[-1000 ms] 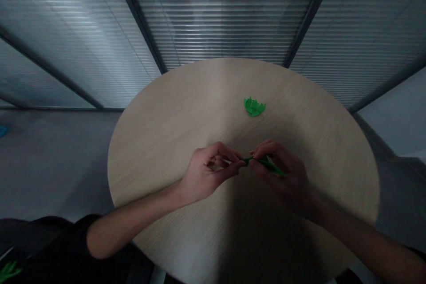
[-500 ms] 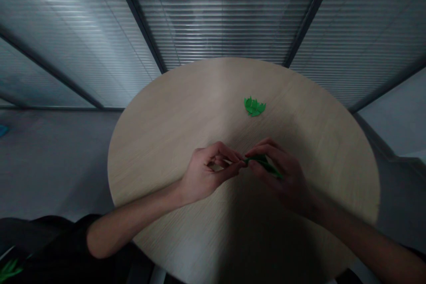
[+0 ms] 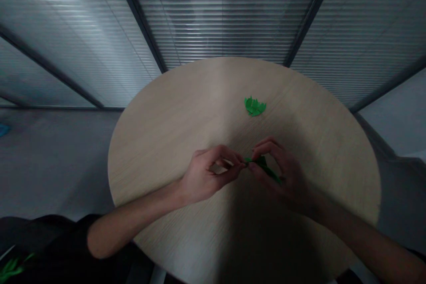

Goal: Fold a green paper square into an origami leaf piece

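A thin, dark green folded piece that looks like paper point(image 3: 268, 169) is held over the table between my hands. The fingertips and thumb of my left hand point(image 3: 213, 171) are pinched on its left end. My right hand point(image 3: 282, 173) curls around its longer part, with thumb and forefinger closed on it close to the left fingertips. Part of the piece is hidden by the fingers of my right hand. Beyond the hands, a bright green cluster of pointed, folded pieces point(image 3: 254, 106) lies on the tabletop.
The round wooden table point(image 3: 159, 133) stands close to glass partitions with blinds point(image 3: 199, 31). On the lower left, something green point(image 3: 13, 268) shows against dark fabric. A blue object point(image 3: 4, 130) lies on the floor at the far left.
My right forefinger has bent and shifted slightly right along the green piece, baring a little more of it near the left fingertips. My left hand has dipped slightly. The cluster stays put.
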